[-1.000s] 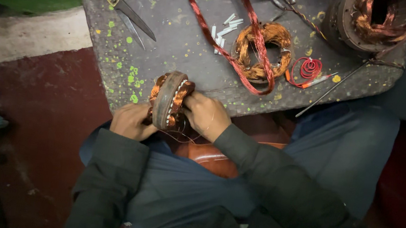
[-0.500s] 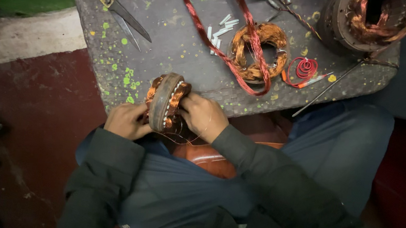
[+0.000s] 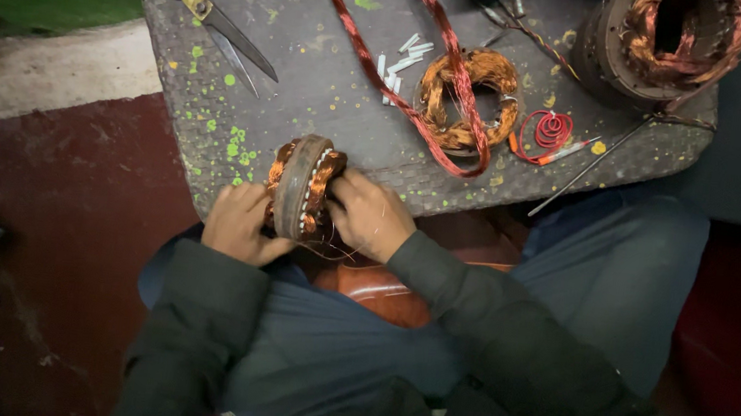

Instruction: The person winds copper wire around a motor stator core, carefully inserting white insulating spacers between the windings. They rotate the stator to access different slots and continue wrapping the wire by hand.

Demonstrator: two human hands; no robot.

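Observation:
A small motor stator (image 3: pixel 302 187) with copper windings stands on edge at the near rim of a grey, paint-flecked board (image 3: pixel 327 93). My left hand (image 3: pixel 239 222) grips it from the left side. My right hand (image 3: pixel 371 215) presses against its right face, fingers on the copper coil and white slot strips. Thin loose wire ends hang under the stator. Both sleeves are dark.
On the board lie gold-handled scissors (image 3: pixel 203 7), a loose copper coil (image 3: pixel 468 99), a long red wire bundle (image 3: pixel 403 74), white insulation strips (image 3: pixel 402 58), a small red wire spool (image 3: pixel 551 129), a thin rod (image 3: pixel 590 167) and a larger wound stator (image 3: pixel 668 37). Red floor lies to the left.
The view shifted slightly; both hands stay on the stator, with the right fingers working a little along its face.

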